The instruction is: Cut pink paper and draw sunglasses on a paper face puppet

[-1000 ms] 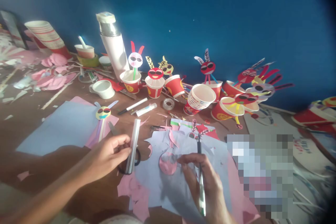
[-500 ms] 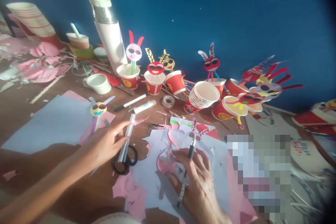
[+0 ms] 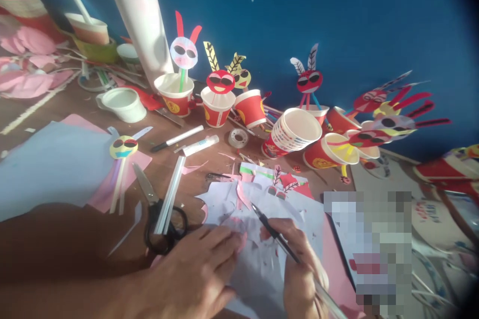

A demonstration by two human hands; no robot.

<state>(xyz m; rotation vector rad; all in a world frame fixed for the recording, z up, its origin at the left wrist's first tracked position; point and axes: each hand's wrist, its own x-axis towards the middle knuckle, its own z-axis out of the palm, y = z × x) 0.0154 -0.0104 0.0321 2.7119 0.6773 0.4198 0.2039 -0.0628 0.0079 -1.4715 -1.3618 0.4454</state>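
Note:
My left hand (image 3: 194, 269) lies with fingers stretched out on the pale sheet of paper (image 3: 258, 269), covering most of a pink paper cutout, of which an edge (image 3: 243, 242) shows by the fingertips. Between the fingers of my right hand (image 3: 303, 274) is a dark-tipped pen (image 3: 279, 239), its point up and to the left near a narrow pink paper strip (image 3: 244, 195). Beside my left hand, white paper strips (image 3: 170, 197) rest across black-handled scissors (image 3: 148, 187). A paper figure with a yellow round face (image 3: 123, 147) lies to their left.
Paper cups with paper figures, such as a red-faced one (image 3: 220, 82), line the blue wall. Stacked cups (image 3: 294, 132), a tape roll (image 3: 238, 138), markers (image 3: 201, 145) and a white flask (image 3: 144, 30) stand or lie behind. Pink scraps (image 3: 35, 42) pile up left.
My left hand has left the white strips and come down onto the paper over the pink cutout. My right hand has moved off the cutout and tilted the pen into a writing grip.

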